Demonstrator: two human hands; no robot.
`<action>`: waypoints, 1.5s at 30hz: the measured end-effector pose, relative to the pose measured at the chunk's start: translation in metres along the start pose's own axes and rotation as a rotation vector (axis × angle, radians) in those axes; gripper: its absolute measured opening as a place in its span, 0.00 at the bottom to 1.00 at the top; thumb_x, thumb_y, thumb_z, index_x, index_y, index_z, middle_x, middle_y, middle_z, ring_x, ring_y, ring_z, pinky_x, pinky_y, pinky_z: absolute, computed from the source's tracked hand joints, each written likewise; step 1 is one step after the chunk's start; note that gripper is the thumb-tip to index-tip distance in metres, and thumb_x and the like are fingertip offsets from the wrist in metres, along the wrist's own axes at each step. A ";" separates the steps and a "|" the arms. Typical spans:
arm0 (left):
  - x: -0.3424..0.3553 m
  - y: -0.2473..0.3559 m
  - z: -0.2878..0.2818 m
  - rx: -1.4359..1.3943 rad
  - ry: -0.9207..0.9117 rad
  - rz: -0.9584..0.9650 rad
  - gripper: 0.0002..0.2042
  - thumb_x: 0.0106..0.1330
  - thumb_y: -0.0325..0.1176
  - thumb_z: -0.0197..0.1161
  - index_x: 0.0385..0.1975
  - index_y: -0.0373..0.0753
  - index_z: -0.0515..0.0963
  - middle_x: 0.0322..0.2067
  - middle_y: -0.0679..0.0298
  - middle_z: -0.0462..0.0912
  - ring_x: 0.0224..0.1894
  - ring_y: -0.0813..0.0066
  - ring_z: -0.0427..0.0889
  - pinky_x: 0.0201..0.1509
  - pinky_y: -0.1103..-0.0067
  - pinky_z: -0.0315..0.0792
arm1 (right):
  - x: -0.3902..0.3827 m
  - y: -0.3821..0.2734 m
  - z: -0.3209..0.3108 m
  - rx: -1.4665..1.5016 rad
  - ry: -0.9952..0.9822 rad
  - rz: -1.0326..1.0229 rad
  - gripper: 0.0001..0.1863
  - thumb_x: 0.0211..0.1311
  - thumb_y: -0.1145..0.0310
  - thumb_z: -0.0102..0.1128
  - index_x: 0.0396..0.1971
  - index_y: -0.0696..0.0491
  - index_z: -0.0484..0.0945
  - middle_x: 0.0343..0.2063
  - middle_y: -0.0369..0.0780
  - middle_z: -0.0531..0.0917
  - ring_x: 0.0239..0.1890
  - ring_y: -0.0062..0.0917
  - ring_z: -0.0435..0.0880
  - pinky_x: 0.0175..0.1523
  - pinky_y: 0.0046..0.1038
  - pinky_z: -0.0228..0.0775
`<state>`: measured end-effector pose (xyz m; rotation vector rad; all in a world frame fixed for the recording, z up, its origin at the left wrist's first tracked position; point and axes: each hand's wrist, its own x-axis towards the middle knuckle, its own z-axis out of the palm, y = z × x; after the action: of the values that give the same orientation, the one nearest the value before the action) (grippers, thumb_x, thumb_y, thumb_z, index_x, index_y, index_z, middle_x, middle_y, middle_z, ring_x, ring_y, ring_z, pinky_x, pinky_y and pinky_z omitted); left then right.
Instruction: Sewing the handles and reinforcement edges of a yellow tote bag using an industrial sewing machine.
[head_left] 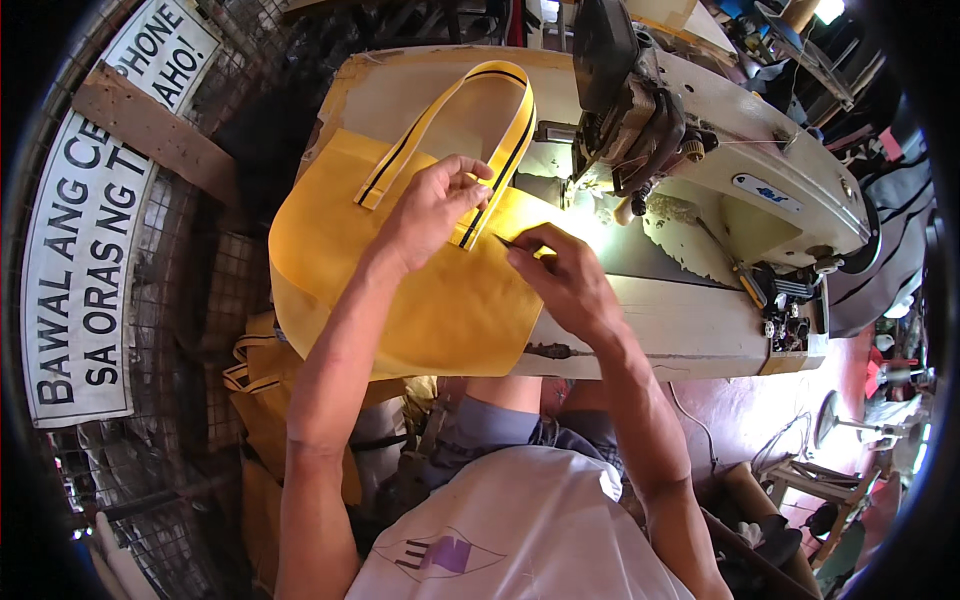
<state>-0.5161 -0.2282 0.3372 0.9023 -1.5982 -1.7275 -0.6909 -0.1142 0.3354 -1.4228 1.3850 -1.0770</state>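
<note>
A yellow fabric bag lies flat on the sewing table, its looped yellow handle with a dark stripe reaching away from me. Over the base of the handle's right end, my left hand is closed in a pinch; whatever sits between its fingertips is too small to make out. My right hand rests just right of that handle end, at the bag's right side. Its thumb and fingers close on a small dark pointed tool, whose tip points at the handle's stitched end. Most of the tool is hidden in the hand.
A sewing machine with a lit needle area stands right of the bag on the pale table. More yellow bags hang low at the left. Wire mesh and a white sign line the left side. A fan stands at right.
</note>
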 end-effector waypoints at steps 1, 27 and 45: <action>-0.009 -0.001 0.010 0.389 0.114 0.189 0.09 0.66 0.31 0.63 0.42 0.37 0.75 0.34 0.64 0.78 0.42 0.74 0.76 0.50 0.77 0.70 | -0.012 0.002 -0.012 -0.010 0.052 0.051 0.13 0.64 0.66 0.62 0.41 0.61 0.78 0.30 0.43 0.84 0.30 0.23 0.82 0.36 0.26 0.73; -0.077 -0.030 0.009 -0.337 0.917 0.175 0.11 0.67 0.37 0.54 0.42 0.37 0.73 0.36 0.66 0.75 0.37 0.78 0.73 0.43 0.81 0.68 | 0.052 -0.033 0.055 -0.848 0.089 -0.269 0.09 0.54 0.75 0.56 0.36 0.58 0.72 0.36 0.46 0.79 0.33 0.39 0.85 0.34 0.37 0.79; -0.056 -0.031 0.043 0.079 0.621 0.345 0.15 0.76 0.41 0.46 0.50 0.34 0.68 0.37 0.63 0.72 0.38 0.76 0.68 0.45 0.77 0.66 | -0.089 0.070 -0.122 -0.974 0.633 -0.070 0.12 0.61 0.72 0.63 0.44 0.55 0.78 0.36 0.44 0.80 0.35 0.31 0.84 0.36 0.32 0.77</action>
<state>-0.5179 -0.1553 0.3121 1.0051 -1.3059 -1.0171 -0.8285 -0.0275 0.2985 -1.8671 2.5598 -0.9623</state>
